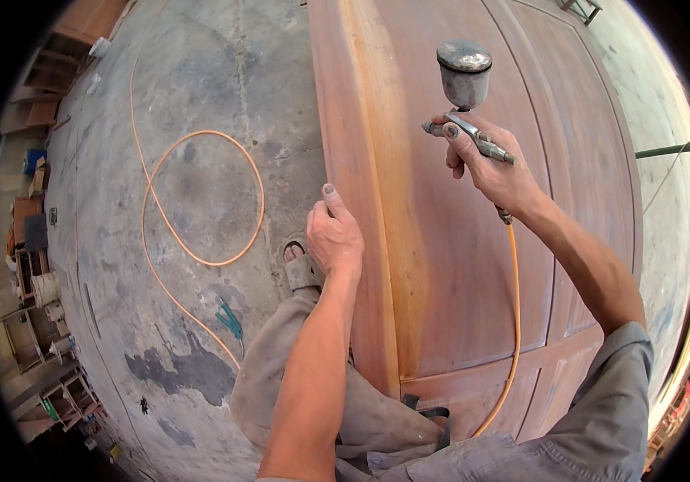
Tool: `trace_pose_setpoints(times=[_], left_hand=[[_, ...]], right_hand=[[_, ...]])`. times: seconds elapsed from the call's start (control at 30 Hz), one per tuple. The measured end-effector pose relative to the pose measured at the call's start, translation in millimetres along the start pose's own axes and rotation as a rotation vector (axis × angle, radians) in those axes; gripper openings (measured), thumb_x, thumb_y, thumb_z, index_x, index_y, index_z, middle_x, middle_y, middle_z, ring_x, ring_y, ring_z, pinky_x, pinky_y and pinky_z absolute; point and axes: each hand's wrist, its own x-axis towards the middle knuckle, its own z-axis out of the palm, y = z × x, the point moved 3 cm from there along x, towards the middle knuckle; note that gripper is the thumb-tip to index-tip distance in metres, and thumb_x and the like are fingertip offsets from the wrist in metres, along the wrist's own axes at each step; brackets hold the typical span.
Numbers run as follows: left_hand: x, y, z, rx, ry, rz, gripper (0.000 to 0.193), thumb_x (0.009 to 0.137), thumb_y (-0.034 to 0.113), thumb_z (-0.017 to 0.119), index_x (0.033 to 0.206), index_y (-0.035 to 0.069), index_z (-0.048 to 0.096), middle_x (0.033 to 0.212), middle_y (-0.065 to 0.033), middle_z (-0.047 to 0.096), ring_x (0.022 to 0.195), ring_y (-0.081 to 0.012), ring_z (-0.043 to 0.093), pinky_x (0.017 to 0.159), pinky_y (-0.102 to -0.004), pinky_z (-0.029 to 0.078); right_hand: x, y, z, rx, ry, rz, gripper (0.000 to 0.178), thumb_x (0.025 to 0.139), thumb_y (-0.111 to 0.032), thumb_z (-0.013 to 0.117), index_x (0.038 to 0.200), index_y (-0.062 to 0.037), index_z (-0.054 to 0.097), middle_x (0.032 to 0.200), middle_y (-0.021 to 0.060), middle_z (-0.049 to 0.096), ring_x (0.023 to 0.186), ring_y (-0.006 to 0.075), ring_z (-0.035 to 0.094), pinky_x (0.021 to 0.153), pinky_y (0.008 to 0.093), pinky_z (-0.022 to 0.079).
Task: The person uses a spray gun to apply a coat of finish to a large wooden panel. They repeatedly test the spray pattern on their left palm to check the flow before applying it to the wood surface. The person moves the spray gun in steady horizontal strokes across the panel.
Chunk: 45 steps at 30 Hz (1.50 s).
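My right hand [493,161] is wrapped round a metal spray gun [481,143], its nozzle pointing left. On top of the gun sits a grey paint cup [464,76] with a shiny domed lid. An orange air hose [516,297] runs down from the gun's handle toward my body. Below the gun lies a large reddish-brown wooden panel [473,265] with framed sections and a lighter yellow-brown strip [389,161] along its left part. My left hand [335,233] hovers by the panel's left edge, thumb up and fingers curled; what they hold, if anything, is hidden.
More orange hose [260,201] loops across the stained concrete floor [192,88] on the left. Teal-handled pliers [230,320] lie near my leg. Wooden furniture pieces [28,333] line the far left. A green bar [670,150] juts out right of the panel.
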Motion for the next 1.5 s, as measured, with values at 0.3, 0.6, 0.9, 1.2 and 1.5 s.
trace_pose_setpoints(times=[0.3, 0.6, 0.9, 1.2, 1.5], left_hand=[[-0.4, 0.7, -1.9, -0.040, -0.009, -0.009, 0.077, 0.107, 0.062, 0.027, 0.095, -0.004, 0.065, 0.101, -0.0286, 0.067, 0.099, -0.0498, 0.060, 0.089, -0.0568, 0.043], [-1.2, 2.4, -2.2, -0.035, -0.047, -0.040, 0.079, 0.106, 0.063, 0.026, 0.104, -0.003, 0.068, 0.105, -0.0265, 0.068, 0.105, -0.0483, 0.061, 0.092, -0.0551, 0.045], [-2.4, 4.1, -2.4, -0.016, -0.039, -0.055, 0.067, 0.108, 0.055, 0.033, 0.095, -0.001, 0.067, 0.103, -0.0208, 0.067, 0.099, -0.0432, 0.062, 0.085, -0.0530, 0.049], [2.3, -3.5, -0.8, -0.031, -0.038, -0.046, 0.080, 0.106, 0.065, 0.026, 0.104, -0.002, 0.069, 0.104, -0.0263, 0.070, 0.104, -0.0488, 0.062, 0.092, -0.0592, 0.044], [1.1, 1.2, -0.3, -0.035, -0.042, -0.031, 0.081, 0.106, 0.064, 0.026, 0.103, -0.004, 0.069, 0.101, -0.0279, 0.070, 0.100, -0.0478, 0.063, 0.088, -0.0532, 0.047]], right_hand=[[-45.2, 0.8, -12.3, -0.045, -0.162, 0.065, 0.039, 0.106, -0.034, 0.059, 0.118, 0.0012, 0.070, 0.068, 0.0032, 0.055, 0.061, 0.0108, 0.051, 0.058, 0.0300, 0.045], [-48.0, 2.0, -14.3, -0.038, -0.206, 0.085, 0.038, 0.106, -0.034, 0.058, 0.118, 0.0010, 0.069, 0.068, 0.0030, 0.056, 0.061, 0.0112, 0.051, 0.058, 0.0300, 0.045], [2.6, 6.4, -15.1, 0.001, 0.013, 0.015, 0.043, 0.106, -0.038, 0.058, 0.116, 0.0024, 0.069, 0.068, 0.0022, 0.056, 0.062, 0.0097, 0.051, 0.057, 0.0286, 0.043], [-21.5, 6.3, -20.2, -0.056, -0.063, 0.033, 0.044, 0.107, -0.039, 0.056, 0.118, 0.0018, 0.069, 0.066, 0.0019, 0.053, 0.059, 0.0097, 0.049, 0.055, 0.0298, 0.042], [-30.7, 19.5, -19.6, -0.031, -0.018, -0.118, 0.042, 0.108, -0.036, 0.055, 0.119, 0.0031, 0.067, 0.068, 0.0040, 0.057, 0.064, 0.0120, 0.056, 0.059, 0.0308, 0.048]])
